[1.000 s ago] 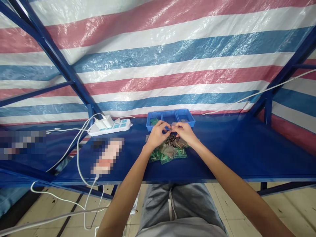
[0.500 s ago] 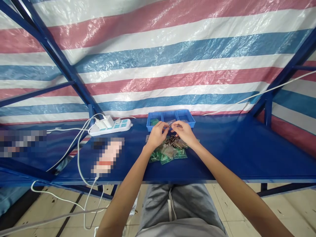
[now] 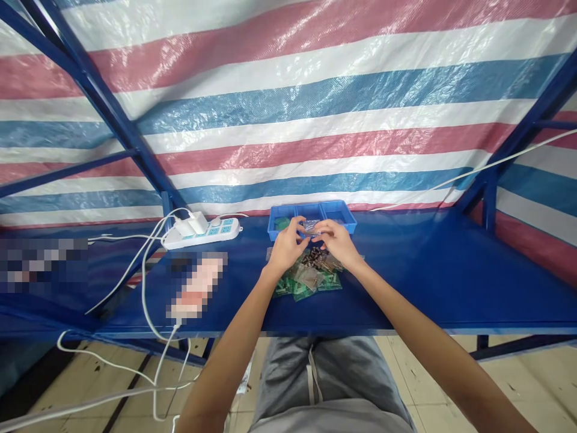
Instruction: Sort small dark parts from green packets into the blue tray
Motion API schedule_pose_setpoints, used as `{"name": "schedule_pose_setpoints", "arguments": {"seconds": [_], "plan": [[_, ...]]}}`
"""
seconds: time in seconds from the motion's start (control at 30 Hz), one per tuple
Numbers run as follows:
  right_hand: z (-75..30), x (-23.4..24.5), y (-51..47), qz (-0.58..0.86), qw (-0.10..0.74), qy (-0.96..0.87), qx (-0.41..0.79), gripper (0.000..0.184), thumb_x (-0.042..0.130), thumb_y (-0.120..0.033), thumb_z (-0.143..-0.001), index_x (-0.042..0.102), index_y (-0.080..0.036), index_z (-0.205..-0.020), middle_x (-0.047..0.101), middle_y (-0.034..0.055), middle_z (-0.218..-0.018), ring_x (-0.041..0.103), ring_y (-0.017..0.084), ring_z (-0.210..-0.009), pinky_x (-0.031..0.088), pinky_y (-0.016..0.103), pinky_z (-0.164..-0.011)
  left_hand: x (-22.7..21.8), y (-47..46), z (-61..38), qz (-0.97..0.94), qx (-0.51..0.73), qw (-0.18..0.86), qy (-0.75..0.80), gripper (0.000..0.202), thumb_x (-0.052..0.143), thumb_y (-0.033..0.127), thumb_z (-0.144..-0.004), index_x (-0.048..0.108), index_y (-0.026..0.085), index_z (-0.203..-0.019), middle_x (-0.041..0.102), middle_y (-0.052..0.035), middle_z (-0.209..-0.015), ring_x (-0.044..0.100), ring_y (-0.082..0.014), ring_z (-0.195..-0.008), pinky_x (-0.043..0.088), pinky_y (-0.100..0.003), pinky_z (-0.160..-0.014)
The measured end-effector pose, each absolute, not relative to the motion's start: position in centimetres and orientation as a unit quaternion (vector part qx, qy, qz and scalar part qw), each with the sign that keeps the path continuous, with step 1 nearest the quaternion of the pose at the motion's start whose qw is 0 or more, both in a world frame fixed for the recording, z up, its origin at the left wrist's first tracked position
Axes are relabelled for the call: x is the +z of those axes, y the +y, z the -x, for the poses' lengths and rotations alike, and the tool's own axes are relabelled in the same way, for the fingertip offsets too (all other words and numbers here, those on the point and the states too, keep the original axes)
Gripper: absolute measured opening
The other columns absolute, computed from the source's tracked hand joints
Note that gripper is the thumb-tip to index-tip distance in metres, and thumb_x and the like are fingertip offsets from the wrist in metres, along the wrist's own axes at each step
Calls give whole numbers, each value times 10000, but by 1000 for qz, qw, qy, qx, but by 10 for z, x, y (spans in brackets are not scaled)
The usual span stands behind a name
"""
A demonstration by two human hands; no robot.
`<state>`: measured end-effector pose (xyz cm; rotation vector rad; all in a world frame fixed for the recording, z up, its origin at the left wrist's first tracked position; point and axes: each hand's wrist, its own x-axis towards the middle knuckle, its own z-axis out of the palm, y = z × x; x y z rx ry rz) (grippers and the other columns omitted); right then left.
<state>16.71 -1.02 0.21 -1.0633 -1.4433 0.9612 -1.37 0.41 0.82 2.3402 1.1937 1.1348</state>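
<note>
- Plastic packet (image 3: 311,227), clear and shiny, is pinched between both hands; contents too small to read.
- Left hand (image 3: 286,245): thumb and fingers drawn in narrow on the packet's left end.
- Right hand (image 3: 337,242): same kind of narrow pinch, right end. Fingertips partly hide the edges, so exact contact can't be made out.
- Packet location: between the hands, overlapping the middle of the tray (image 3: 349,228) in view. Height over it can't be judged.
- Tray: blue, three compartments side by side, set toward the back of the table. Left compartment holds a green item (image 3: 282,223), partly behind the left hand.
- Just below the hands, on the table (image 3: 451,270): loose pile of small dark parts (image 3: 313,257).
- Green packets (image 3: 304,291) lie on the near side of that pile, with a pale clear bag (image 3: 310,276) on top.
- Well left of the hands: white power strip (image 3: 225,230) with white adapters (image 3: 197,222) plugged in.
- White cable (image 3: 143,282) loops down off the table's near edge.
- Pixelated pink object (image 3: 198,285) near the strip; not identifiable.
- Behind it all: red, white and blue striped tarp (image 3: 315,114), blue metal frame (image 3: 126,132) at the sides.
</note>
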Motion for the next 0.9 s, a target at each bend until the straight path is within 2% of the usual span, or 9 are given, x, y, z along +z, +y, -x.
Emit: {"name": "schedule_pose_setpoints", "arguments": {"seconds": [0.1, 0.2, 0.3, 0.47, 0.6, 0.7, 0.8, 0.9], "plan": [[-167, 1, -11, 439, 526, -616, 390, 210, 480, -165, -833, 600, -212, -998, 716, 44, -1011, 739, 175, -803, 542, 219, -540, 8, 5, 14, -817, 391, 117, 408, 302, 599, 200, -887, 577, 225, -1187, 668, -42, -1061, 650, -140, -756, 515, -248, -673], [-168, 1, -11, 443, 516, -631, 374, 151, 523, -259, -874, 598, -212, -996, 725, 45, -976, 733, 187, -785, 529, 237, -542, 9, 4, 15, -823, 392, 105, 397, 161, 547, 238, -946, 641, 214, -1075, 673, -50, -1042, 646, -159, -806, 516, -263, -700], [-170, 1, -10, 466, 507, -643, 335, 162, 548, -314, -882, 628, -202, -967, 726, 44, -903, 710, 194, -738, 519, 275, -590, 11, 3, 15, -826, 395, 101, 391, 190, 505, 291, -990, 666, 213, -1054, 674, -52, -1001, 646, -175, -859, 511, -272, -727], [-170, 1, -7, 499, 457, -703, 217, 176, 576, -323, -873, 704, -202, -856, 727, 43, -843, 640, 204, -741, 480, 332, -730, 13, 2, 15, -823, 397, 97, 395, 242, 473, 298, -1008, 681, 211, -1096, 671, -63, -1016, 648, -184, -887, 515, -291, -766], [-168, 1, -8, 500, 437, -715, 219, 191, 583, -314, -875, 737, -205, -844, 742, 41, -878, 633, 206, -754, 462, 332, -748, 13, 3, 15, -824, 400, 120, 383, 265, 509, 265, -984, 653, 224, -1202, 686, -51, -1020, 663, -185, -926, 533, -299, -804], [-167, 2, -10, 505, 437, -705, 240, 188, 586, -297, -876, 746, -204, -847, 742, 39, -869, 648, 213, -766, 472, 336, -757, 10, 5, 15, -829, 398, 138, 368, 387, 586, 219, -922, 584, 230, -1309, 701, -47, -1101, 670, -193, -1005, 541, -313, -858], [-168, 4, -11, 491, 453, -703, 244, 172, 596, -280, -877, 749, -213, -838, 743, 52, -974, 672, 238, -919, 485, 362, -850, 7, 6, 15, -836, 391, 137, 360, 460, 649, 193, -856, 576, 225, -1310, 701, -49, -1157, 667, -204, -1056, 542, -322, -884], [-169, 6, -12, 470, 469, -707, 243, 219, 585, -334, -909, 735, -214, -802, 725, 71, -1073, 645, 268, -1087, 494, 385, -914, 8, 4, 13, -839, 387, 133, 359, 415, 663, 205, -843, 612, 222, -1255, 710, -50, -1150, 672, -210, -1048, 545, -322, -864]]}}
